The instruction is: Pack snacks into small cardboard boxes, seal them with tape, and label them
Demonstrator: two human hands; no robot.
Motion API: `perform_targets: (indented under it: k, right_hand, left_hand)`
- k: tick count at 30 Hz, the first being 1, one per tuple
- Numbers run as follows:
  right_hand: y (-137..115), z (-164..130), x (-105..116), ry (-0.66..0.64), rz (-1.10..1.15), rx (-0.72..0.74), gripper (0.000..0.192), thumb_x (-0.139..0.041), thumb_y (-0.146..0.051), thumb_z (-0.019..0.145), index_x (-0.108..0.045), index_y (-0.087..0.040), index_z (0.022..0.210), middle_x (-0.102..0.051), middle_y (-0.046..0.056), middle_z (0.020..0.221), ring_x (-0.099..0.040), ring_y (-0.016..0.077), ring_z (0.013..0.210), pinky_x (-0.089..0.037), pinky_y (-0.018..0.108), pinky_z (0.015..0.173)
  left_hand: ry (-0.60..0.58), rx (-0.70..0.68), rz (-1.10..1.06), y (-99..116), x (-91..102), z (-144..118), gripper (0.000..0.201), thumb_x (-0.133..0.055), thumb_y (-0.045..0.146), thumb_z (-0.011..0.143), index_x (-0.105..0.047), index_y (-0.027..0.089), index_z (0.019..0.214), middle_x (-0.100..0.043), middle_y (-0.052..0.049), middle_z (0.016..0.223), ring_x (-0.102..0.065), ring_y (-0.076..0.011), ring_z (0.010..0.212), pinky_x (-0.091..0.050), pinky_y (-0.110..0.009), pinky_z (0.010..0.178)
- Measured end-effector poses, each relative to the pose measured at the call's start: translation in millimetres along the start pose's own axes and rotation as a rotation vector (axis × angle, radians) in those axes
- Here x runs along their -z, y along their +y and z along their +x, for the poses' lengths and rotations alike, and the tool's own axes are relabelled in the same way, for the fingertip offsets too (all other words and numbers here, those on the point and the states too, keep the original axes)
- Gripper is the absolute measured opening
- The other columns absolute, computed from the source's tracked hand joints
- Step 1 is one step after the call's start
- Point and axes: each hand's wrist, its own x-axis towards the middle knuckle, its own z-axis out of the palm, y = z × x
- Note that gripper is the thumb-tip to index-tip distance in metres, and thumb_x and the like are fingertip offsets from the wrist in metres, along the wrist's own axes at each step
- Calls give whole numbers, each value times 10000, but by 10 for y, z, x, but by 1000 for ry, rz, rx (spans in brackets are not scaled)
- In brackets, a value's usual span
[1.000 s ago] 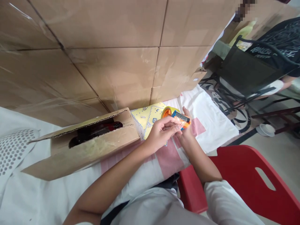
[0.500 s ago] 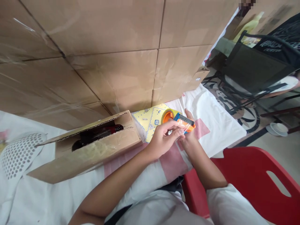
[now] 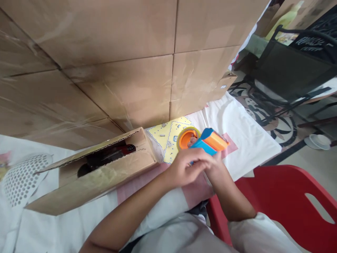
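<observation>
A blue and orange tape dispenser (image 3: 208,141) with a roll of tape is held up over the white cloth. My right hand (image 3: 217,166) grips it from below. My left hand (image 3: 187,169) is closed against the dispenser's underside, fingers curled beside the right hand. A long open cardboard box (image 3: 100,172) lies on the cloth to the left, with a dark red object (image 3: 107,156) inside it.
A wall of stacked cardboard boxes (image 3: 131,63) stands right behind. A yellow printed sheet (image 3: 168,135) lies under the dispenser. A red plastic chair (image 3: 284,200) is at the lower right, a black folding chair (image 3: 286,73) at the upper right, a white perforated item (image 3: 23,174) at the left.
The dispenser has been tilted up, its blue and orange body now facing the camera. My left hand has dropped from the tape end and closed beneath it.
</observation>
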Motion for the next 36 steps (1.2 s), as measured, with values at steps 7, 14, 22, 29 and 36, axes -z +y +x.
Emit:
perform_targets:
  k: [7, 14, 22, 29, 36]
  right_hand:
    - [-175, 98, 26, 190, 111, 148, 543, -548, -767, 854, -597, -240, 733, -615, 14, 604, -693, 229, 643, -614, 375, 625]
    - [-265, 473, 634, 261, -152, 388, 449, -804, -494, 813, -655, -203, 1121, -775, 98, 1091, -747, 250, 1002, -607, 399, 898]
    - [19, 537, 800, 326, -286, 343, 550, -827, -457, 730, -586, -192, 1147, -741, 118, 1143, -725, 263, 1019, -586, 427, 918]
    - [-368, -3, 571, 691, -553, 348, 419, -739, -484, 780, -533, -207, 1017, -639, 79, 1072, -660, 254, 1011, -539, 402, 860]
    - [-1014, -669, -414, -292, -936, 562, 180, -701, -342, 936, -687, -203, 1050, -686, 25, 926, -636, 166, 836, -470, 288, 739]
  left_hand:
    - [150, 131, -97, 80, 181, -3, 154, -647, 322, 980, -725, 193, 1009, -762, -42, 813, -720, -133, 733, -535, -230, 671]
    - [355, 278, -53, 207, 333, 25, 286, -745, 432, 903, -688, 209, 1073, -749, -32, 842, -720, -156, 827, -506, -237, 705]
    - [318, 296, 30, 283, 253, -5, 315, -755, 354, 900, -650, 238, 1173, -744, -31, 930, -684, -146, 893, -420, -224, 656]
    - [306, 210, 111, 511, 234, -165, 299, -702, 250, 929, -606, 249, 1213, -747, -16, 963, -615, -109, 762, -422, -217, 630]
    - [243, 268, 453, 910, 299, -671, 331, -642, 156, 928, -623, 248, 1245, -768, -10, 985, -616, -95, 671, -492, -220, 642]
